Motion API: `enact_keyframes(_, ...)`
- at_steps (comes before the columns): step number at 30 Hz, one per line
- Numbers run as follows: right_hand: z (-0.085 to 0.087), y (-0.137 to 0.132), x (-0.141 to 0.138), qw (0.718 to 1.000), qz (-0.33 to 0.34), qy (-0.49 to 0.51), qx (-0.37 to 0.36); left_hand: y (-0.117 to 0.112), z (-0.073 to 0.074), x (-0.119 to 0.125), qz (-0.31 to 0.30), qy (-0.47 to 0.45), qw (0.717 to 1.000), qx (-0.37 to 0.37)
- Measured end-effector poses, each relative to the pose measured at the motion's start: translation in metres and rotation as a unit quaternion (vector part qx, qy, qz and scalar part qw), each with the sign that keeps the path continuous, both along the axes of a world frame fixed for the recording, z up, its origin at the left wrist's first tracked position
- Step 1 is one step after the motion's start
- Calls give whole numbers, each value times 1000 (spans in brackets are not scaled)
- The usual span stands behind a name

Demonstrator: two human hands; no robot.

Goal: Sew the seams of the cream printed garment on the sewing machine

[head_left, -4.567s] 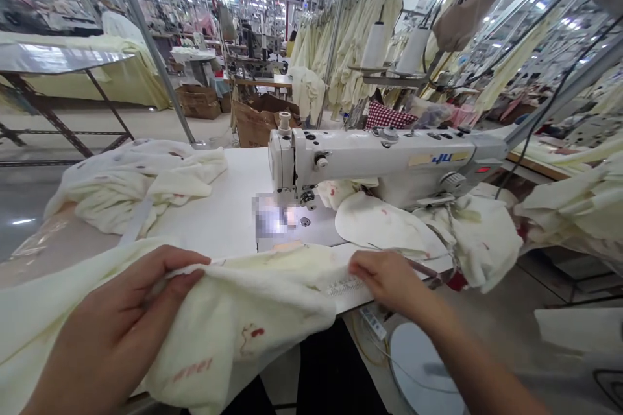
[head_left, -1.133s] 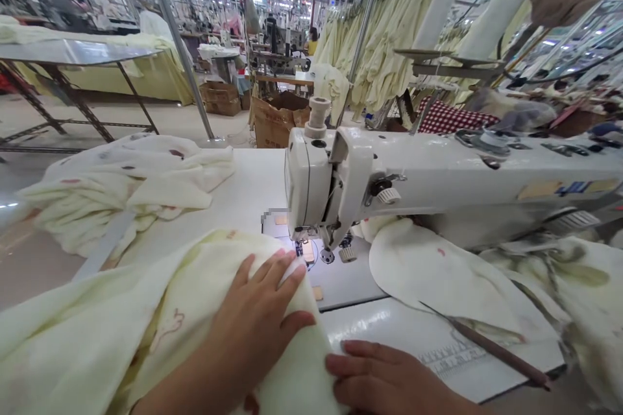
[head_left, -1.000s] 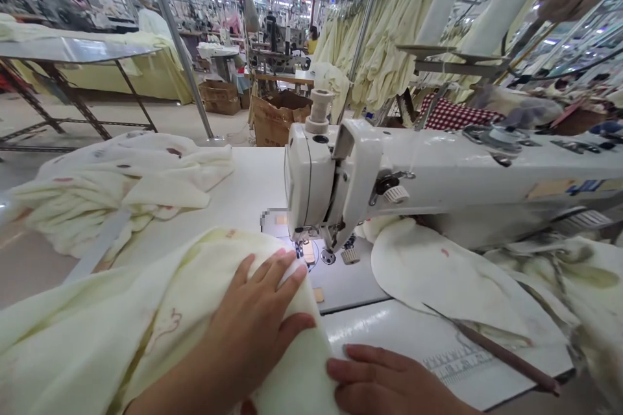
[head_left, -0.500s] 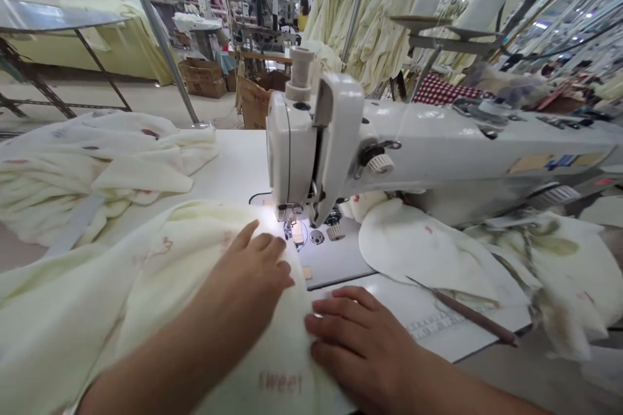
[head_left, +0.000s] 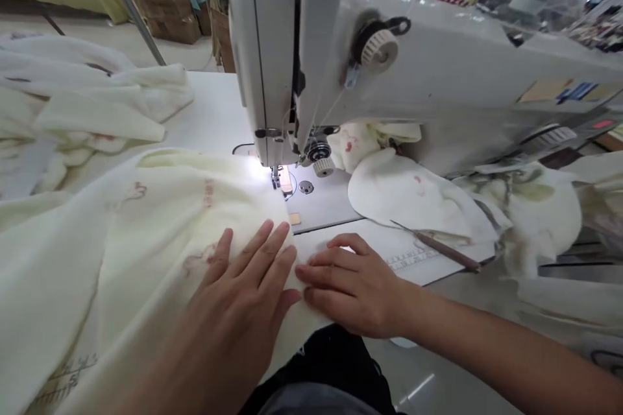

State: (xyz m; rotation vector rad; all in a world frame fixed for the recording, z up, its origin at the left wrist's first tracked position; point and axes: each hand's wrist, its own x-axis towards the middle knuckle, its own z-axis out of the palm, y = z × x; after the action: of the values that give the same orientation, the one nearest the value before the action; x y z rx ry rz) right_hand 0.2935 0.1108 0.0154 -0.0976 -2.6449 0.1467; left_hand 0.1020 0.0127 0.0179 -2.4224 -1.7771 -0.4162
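Note:
Pale yellow printed fabric [head_left: 160,227] spreads across the left of the sewing table, its right edge running up to the presser foot [head_left: 276,177] of a white sewing machine [head_left: 272,58]. My left hand [head_left: 248,292] lies flat on this fabric, just in front of the needle area, fingers apart. At the fabric's right edge my right hand [head_left: 350,282] has its fingers bent and close together, gripping the edge near my left thumb. The fabric under both palms is hidden. The machine's lamp lights the spot around the foot.
A pointed tool with a brown handle [head_left: 448,251] lies to the right, beside a printed ruler scale [head_left: 409,260]. White cut pieces [head_left: 409,191] sit under the machine arm. More fabric is heaped [head_left: 97,104] at the back left. A cardboard box [head_left: 165,11] stands on the floor beyond.
The view has tilted down and come closer to the machine. My left hand has slid back from the presser foot and flattened out. My right hand stays by the fabric edge, nearer the left.

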Motion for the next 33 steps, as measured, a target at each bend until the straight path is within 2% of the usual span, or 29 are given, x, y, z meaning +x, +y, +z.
enact_keyframes(5,1,0,7,999,29,-15,3,-3,-12,7,15,-5,1000,-14)
enact_keyframes(8,2,-3,11,999,45,-28,-12,-3,-14,4,19,9,1000,6)
enact_keyframes(11,5,-3,11,998,48,-32,-38,0,-13,-1,-12,59,997,49)
enact_keyframes(14,9,-1,4,998,45,-40,-31,7,-12,-11,-46,103,990,79)
enact_keyframes(17,12,2,-5,999,31,-37,-8,13,-13,-20,-37,92,993,70)
enact_keyframes(21,7,7,-12,999,41,-15,11,20,-15,-28,-42,49,997,40)
enact_keyframes(26,0,27,-22,999,31,-28,33,41,-14,-43,-48,-2,999,-2)
enact_keyframes(30,-1,50,-39,997,28,-51,41,68,-7,-61,-50,-46,996,-48)
enact_keyframes(33,-2,65,-52,999,1,-42,35,90,0,-76,-57,-47,995,-73)
